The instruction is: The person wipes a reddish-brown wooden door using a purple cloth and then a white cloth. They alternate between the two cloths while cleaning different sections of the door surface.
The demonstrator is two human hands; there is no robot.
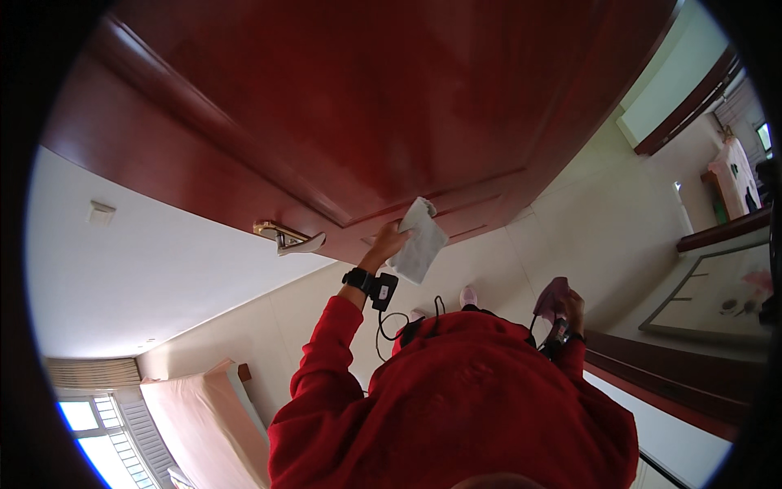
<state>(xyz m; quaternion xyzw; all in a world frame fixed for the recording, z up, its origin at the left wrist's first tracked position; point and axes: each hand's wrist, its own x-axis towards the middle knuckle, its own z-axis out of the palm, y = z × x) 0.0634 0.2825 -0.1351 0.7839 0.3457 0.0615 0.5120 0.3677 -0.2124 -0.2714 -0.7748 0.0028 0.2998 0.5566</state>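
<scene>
My left hand (390, 242) is closed on a pale grey-white cloth (419, 248), which hangs from the fingers close to the lower panels of a glossy red-brown door (391, 106). Whether the cloth touches the door I cannot tell. To the left of this hand, a lever handle (287, 238) on a gold-coloured plate sticks out from the door. At my right side, away from the door, my right hand (575, 310) grips a mauve cloth (551, 297), bunched up in the fingers.
A black device (383, 290) is strapped at my left wrist, with a cable running toward my body. Light floor tiles (570, 232) surround my shoes (468, 296). A bed with a pink cover (199, 416) stands lower left, and a framed picture (717, 297) is at the right.
</scene>
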